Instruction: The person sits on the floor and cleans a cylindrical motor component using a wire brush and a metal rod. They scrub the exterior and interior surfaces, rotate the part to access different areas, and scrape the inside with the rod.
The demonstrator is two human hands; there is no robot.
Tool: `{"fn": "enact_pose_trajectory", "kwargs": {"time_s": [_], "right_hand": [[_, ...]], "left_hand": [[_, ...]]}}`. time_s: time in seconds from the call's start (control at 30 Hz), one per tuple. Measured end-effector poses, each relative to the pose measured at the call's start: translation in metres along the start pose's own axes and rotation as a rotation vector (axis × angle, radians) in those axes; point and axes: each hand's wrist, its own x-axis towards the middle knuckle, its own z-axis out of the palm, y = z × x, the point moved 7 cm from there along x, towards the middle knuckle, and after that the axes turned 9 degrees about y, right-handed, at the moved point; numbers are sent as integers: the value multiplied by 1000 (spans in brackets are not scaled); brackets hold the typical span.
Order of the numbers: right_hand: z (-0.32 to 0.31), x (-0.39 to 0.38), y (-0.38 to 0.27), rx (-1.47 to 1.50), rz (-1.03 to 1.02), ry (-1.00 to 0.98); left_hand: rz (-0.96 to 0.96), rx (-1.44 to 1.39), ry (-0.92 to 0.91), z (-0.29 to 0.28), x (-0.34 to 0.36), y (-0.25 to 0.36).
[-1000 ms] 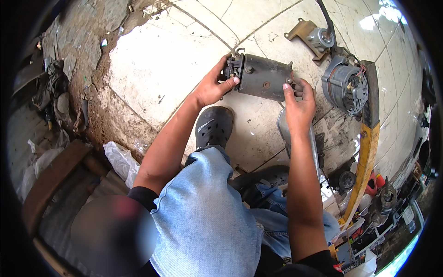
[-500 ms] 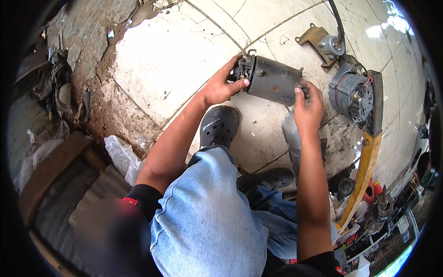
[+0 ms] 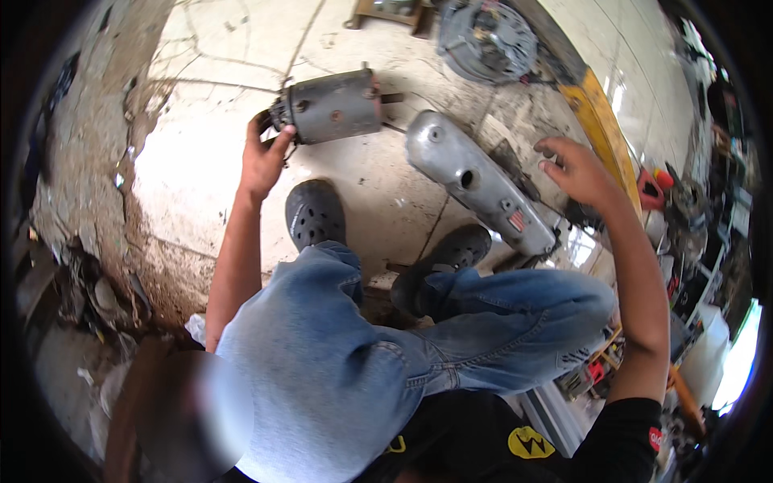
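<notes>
Cylindrical motor (image 3: 334, 105): apparently resting on tiled floor (image 3: 209, 173), left of silver cover (image 3: 491, 193). Gripped at one end by left hand (image 3: 264, 163), with right hand (image 3: 581, 171) empty and loosely curled. Hold that end firmly against rolling.

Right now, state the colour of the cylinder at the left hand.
The cylinder is dark grey, showing best in the head view.

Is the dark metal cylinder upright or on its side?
On its side: the dark metal cylinder shows its long wall to the camera, with the left hand at one end.
</notes>
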Motion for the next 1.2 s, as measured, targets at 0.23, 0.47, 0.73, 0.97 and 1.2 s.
{"fn": "enact_pose_trajectory", "kwargs": {"time_s": [0.23,0.47,0.73,0.97,1.2], "right_hand": [[-16,-100,131,76,279,598],[230,-236,245,310,985,692],[375,-226,223,616,1238,627],[389,-229,251,587,1383,630],[336,-293,249,515,1055,737]], "left_hand": [[88,104,-85,-12,78,27],[-39,214,-183,-5,67,30],[-177,256,-103,-4,53,33],[-267,305,-124,3,52,27],[-150,304,1,-11,80,8]]}}
